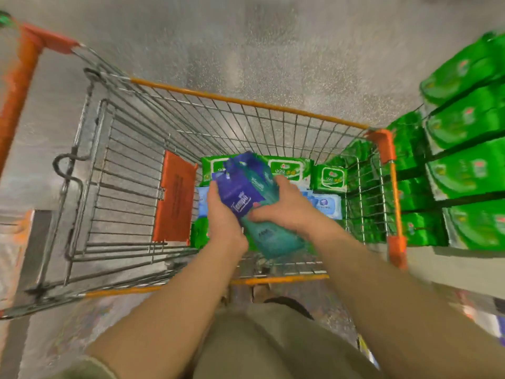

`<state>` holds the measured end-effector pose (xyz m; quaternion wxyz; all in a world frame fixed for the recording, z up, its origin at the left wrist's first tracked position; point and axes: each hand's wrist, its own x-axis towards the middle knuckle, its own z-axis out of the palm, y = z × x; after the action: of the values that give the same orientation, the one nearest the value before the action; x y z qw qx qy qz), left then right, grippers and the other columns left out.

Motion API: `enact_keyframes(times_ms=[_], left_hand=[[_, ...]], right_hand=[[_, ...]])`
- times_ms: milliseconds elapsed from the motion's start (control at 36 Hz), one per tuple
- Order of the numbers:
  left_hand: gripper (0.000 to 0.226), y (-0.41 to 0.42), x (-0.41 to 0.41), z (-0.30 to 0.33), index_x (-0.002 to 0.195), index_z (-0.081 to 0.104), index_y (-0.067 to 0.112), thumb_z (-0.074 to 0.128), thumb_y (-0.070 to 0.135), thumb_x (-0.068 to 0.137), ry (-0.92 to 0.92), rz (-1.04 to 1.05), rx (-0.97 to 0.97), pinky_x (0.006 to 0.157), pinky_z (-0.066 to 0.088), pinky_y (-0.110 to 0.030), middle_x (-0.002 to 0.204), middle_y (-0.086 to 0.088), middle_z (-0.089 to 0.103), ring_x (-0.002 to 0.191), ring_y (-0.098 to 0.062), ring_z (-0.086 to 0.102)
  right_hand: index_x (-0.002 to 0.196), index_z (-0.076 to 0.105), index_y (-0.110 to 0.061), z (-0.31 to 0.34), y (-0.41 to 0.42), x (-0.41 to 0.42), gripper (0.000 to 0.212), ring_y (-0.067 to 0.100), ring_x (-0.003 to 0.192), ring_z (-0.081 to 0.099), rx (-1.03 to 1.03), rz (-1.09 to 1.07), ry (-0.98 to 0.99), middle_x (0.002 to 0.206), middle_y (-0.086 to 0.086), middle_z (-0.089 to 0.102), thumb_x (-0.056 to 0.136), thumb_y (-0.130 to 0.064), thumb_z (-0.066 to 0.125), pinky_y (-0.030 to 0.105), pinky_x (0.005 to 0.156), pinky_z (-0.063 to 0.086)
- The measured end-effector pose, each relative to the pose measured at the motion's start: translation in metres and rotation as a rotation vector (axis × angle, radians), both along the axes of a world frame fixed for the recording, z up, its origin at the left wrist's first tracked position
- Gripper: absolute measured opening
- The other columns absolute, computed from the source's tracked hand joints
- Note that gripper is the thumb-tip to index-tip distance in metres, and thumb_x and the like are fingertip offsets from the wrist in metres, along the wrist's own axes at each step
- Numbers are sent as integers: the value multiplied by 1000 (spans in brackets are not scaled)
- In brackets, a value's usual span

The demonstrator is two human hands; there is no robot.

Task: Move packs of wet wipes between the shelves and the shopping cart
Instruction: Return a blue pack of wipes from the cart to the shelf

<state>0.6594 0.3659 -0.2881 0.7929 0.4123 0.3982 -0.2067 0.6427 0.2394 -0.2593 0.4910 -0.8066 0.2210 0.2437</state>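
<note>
Over the shopping cart, my left hand grips a purple pack of wipes. My right hand holds a teal pack that lies just under the purple one; the two packs touch. Both hands hover above the cart's basket. On the cart floor lie green packs at the far side, a smaller green pack to the right, and light blue packs under my right hand. My hands hide part of the cart's contents.
Shelves on the right carry stacked green wipe packs, close against the cart's right rim. An orange child-seat flap stands inside the cart at left. The cart handle is at the far left. Speckled grey floor surrounds the cart.
</note>
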Motion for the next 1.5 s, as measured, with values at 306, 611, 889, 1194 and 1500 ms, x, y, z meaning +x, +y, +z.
enact_keyframes(times_ms=[306, 611, 889, 1194, 1500], left_hand=[[53, -17, 48, 114, 110, 60, 21, 80, 52, 72, -516, -471, 9, 96, 55, -62, 108, -13, 76, 100, -36, 73], [38, -38, 23, 225, 103, 74, 10, 48, 38, 101, -659, -919, -274, 61, 61, -29, 86, -12, 77, 68, -23, 73], [39, -74, -39, 299, 113, 71, 12, 50, 43, 101, -793, -1075, -392, 71, 58, -34, 97, -12, 74, 77, -24, 70], [86, -141, -151, 335, 153, 35, 53, 48, 93, 77, -1060, -1270, -644, 57, 31, 7, 122, 45, 56, 100, 31, 51], [70, -201, -299, 365, 131, 68, 9, 76, 50, 75, -984, -1464, -687, 110, 48, -51, 132, -20, 68, 121, -35, 65]], right_hand=[[114, 61, -11, 103, 4, -1, 60, 27, 82, 74, 506, -591, -301, 100, 14, 76, 60, -20, 84, 44, 75, 62], [128, 60, -9, 207, 1, -44, 57, 35, 95, 72, 614, -801, -621, 110, 19, 74, 78, -32, 73, 54, 88, 58], [123, 62, -8, 288, -10, -123, 51, 33, 90, 70, 495, -794, -853, 103, 16, 73, 77, -23, 76, 50, 84, 58], [88, 52, -20, 370, -21, -261, 25, 3, 86, 40, 469, -888, -1061, 93, -12, 44, 107, -20, 37, 24, 96, 32], [101, 71, -10, 368, -105, -414, 24, 29, 81, 70, 364, -1009, -1233, 92, 14, 72, 79, -16, 77, 44, 79, 59]])
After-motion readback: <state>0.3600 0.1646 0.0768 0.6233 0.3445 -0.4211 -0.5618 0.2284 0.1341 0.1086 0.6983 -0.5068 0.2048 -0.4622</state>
